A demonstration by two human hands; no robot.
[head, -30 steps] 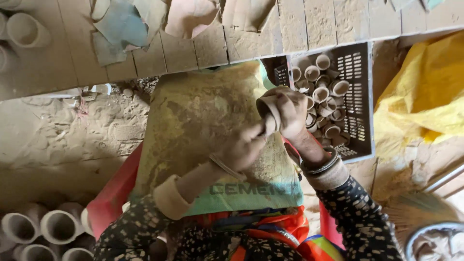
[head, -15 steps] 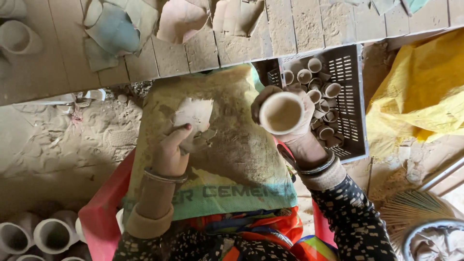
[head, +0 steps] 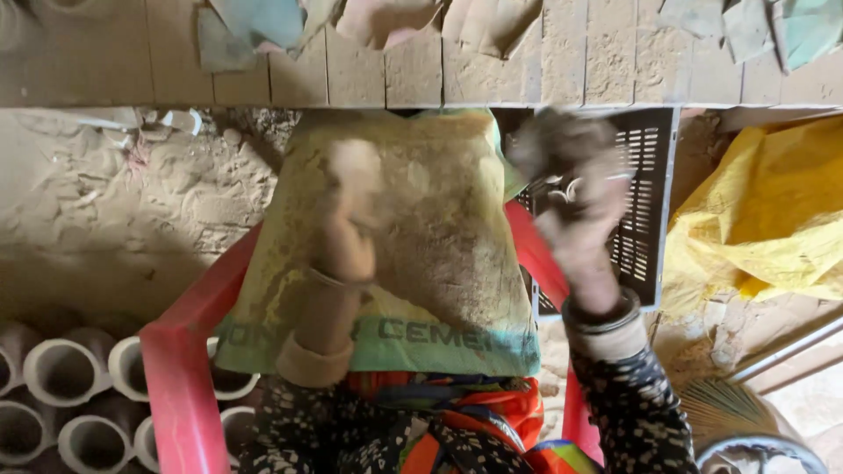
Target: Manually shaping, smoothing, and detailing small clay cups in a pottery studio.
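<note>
A: Hands first — what are they doing?
B: The right hand is gripping a blurred clay cup, held up over the black crate at the right. The left hand is pinching a pale rag.
A: Over what?
B: It's hovering over the dusty sack that is covering the lap.

Single head camera, looking steeply down, close over lap, hands
</note>
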